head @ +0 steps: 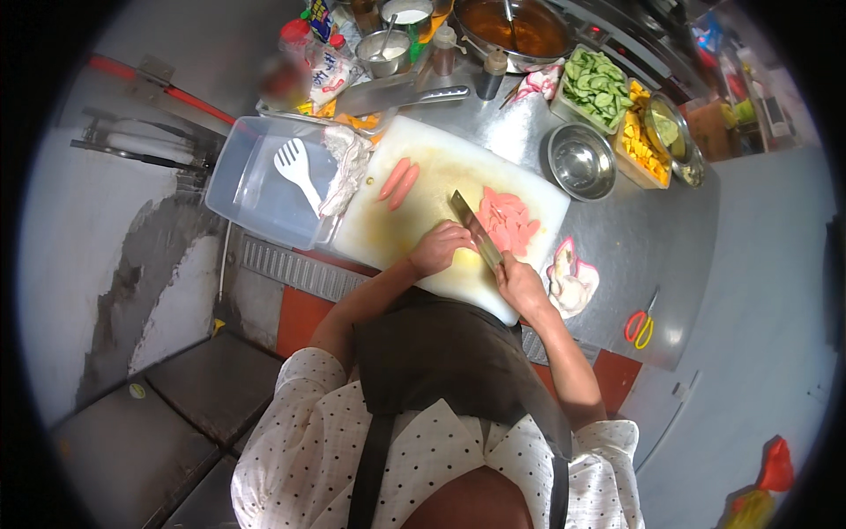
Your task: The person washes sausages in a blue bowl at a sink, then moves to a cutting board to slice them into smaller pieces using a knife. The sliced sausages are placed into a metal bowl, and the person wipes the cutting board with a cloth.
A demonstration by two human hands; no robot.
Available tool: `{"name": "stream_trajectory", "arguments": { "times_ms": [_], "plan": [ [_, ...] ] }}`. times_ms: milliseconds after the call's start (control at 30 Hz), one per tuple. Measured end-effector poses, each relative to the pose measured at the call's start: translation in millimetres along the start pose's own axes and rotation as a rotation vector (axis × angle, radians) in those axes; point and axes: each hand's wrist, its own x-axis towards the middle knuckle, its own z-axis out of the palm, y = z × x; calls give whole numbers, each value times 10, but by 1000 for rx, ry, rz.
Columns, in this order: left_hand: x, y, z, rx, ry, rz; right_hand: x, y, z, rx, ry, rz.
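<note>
My right hand grips the handle of a kitchen knife, its broad blade slanting up and left over a white plastic cutting board. Beside the blade, my left hand rests with curled fingers on a pink sausage, mostly hidden by the fingers and blade. Right of the knife lies a heap of pink sausage slices. Two whole pink sausages lie side by side toward the board's upper left.
Left stands a clear plastic bin with a white slotted spatula. A large knife lies behind the board. To the right are a steel bowl, sliced cucumbers, a cloth and scissors. A sauce pan stands behind.
</note>
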Motion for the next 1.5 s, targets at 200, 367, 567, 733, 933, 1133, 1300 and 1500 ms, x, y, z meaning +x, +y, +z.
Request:
{"name": "stream_trajectory", "arguments": {
  "times_ms": [200, 367, 567, 733, 933, 1133, 1300, 1500],
  "plan": [
    [-30, -66, 46, -14, 0, 10, 221, 91, 332, 18, 60, -25],
    [-62, -146, 80, -30, 47, 19, 456, 66, 360, 28, 88, -64],
    [-23, -42, 9, -1, 67, 3, 107, 3, 81, -9, -4, -14],
    [-32, -54, 35, -18, 83, 13, 208, 4, 223, -20, -13, -11],
    [-58, -117, 72, -10, 112, -3, 407, 179, 409, 76, 66, -65],
    [-55, -69, 26, -4, 128, -28, 170, 30, 60, 25, -37, -7],
    [3, -46, 4, -23, 119, -3, 202, 134, 189, 17, -37, -25],
    [-57, -39, 2, -23, 105, -53, 84, -29, 25, 24, -42, 35]
  ]
}}
